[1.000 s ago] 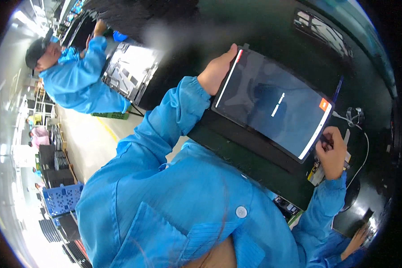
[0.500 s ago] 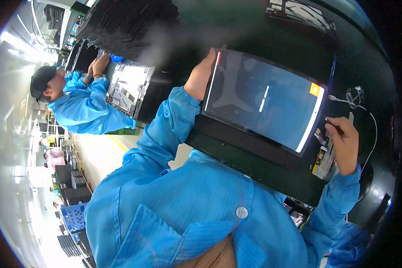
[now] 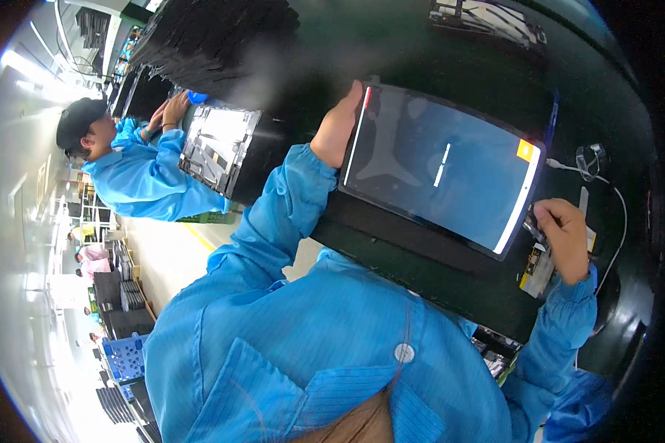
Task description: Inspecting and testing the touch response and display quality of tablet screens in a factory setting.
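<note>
A tablet [image 3: 443, 166] with a lit blue-grey screen lies tilted in front of me, under a clear film. My left hand [image 3: 340, 125] grips its left edge, the thumb at the upper corner and the other fingers hidden beneath. By the lower right edge is my right hand [image 3: 564, 235], its thumb and fingers closed in a pinch; what they hold, if anything, is too small to make out. Under that hand lies a flat battery-like part [image 3: 538, 273] with yellow edging. A white cable [image 3: 565, 165] runs to the tablet's right side.
A co-worker [image 3: 148, 162] in blue works at the left, beside an opened device panel [image 3: 222, 144]. Black sheets [image 3: 207, 44] are piled at the far left of the dark green bench [image 3: 451, 288]. Another bare panel [image 3: 488, 21] lies at the far edge.
My right hand has moved slightly left and down, toward the tablet's lower right edge, and its pinch has tightened. My left hand still grips the tablet.
</note>
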The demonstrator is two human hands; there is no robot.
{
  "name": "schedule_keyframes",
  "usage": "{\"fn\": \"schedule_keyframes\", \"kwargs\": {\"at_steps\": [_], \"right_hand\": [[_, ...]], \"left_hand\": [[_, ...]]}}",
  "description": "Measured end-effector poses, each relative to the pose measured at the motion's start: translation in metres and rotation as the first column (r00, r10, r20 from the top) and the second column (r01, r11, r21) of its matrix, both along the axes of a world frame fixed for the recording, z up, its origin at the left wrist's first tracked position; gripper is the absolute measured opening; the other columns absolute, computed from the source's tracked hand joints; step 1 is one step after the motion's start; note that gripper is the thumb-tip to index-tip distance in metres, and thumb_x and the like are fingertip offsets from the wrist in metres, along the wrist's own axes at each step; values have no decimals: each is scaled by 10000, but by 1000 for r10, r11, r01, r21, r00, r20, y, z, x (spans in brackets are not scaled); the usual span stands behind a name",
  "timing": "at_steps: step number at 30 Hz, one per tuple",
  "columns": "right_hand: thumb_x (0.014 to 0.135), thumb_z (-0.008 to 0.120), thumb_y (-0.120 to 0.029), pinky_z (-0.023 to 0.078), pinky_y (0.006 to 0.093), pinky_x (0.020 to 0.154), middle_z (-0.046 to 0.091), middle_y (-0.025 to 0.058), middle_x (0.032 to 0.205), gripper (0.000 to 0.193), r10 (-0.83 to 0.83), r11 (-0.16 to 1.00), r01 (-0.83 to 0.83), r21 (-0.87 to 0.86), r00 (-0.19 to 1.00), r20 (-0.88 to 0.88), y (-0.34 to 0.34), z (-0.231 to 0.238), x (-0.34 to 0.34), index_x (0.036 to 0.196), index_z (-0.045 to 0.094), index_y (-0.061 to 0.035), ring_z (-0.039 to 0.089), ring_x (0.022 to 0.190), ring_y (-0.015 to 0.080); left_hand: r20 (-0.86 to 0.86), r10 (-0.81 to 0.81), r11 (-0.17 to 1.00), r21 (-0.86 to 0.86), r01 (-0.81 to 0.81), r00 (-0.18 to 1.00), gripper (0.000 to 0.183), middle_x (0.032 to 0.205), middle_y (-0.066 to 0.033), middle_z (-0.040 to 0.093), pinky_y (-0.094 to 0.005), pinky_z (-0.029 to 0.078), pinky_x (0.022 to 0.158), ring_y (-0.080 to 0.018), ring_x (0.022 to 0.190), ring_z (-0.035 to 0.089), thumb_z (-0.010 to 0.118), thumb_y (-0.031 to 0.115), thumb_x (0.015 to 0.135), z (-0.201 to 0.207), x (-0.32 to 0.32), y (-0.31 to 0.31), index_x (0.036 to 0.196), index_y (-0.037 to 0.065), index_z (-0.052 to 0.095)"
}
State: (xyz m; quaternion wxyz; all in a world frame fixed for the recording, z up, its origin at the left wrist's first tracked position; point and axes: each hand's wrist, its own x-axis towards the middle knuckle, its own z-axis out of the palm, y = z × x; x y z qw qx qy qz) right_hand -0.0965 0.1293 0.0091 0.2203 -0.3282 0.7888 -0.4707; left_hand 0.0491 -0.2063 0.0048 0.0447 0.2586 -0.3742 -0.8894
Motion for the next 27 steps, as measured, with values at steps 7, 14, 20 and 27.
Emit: {"fn": "schedule_keyframes", "kwargs": {"at_steps": [7,14,20,27], "right_hand": [[794,579,-115,356,281,538,502,83,626,169,62,998,-59,29,990,-128,-7,2,3,796,589,53,473,591,155],[826,528,-102,415,320,789,578,137,850,171,-76,992,122,33,782,-618,7,3,1,933,597,12,546,849,244],[922,382,-252,383,325,923,526,172,1153,356,-334,672,714,200,532,-778,159,-27,-35,1128,538,-7,499,1075,269],[895,430,-340,415,302,877,542,115,1151,365,-231,390,823,413,522,-821,167,-26,-9,1109,573,-81,526,1039,254]], "left_hand": [[77,78,985,-158,-65,994,517,908,-136,630,-315,479,744,-230,785,603,345,473,892,4,-2,1,963,17,577],[-27,-24,998,-64,22,999,544,939,-165,619,-339,485,767,-239,804,606,316,491,894,-6,4,-8,984,16,565],[7,-65,997,40,64,998,543,867,-183,634,-347,508,720,-263,732,626,354,492,881,4,1,-2,903,5,593],[45,-77,996,51,75,996,528,895,-162,636,-328,499,750,-228,764,630,356,494,879,-8,-1,-7,922,30,603]]}}
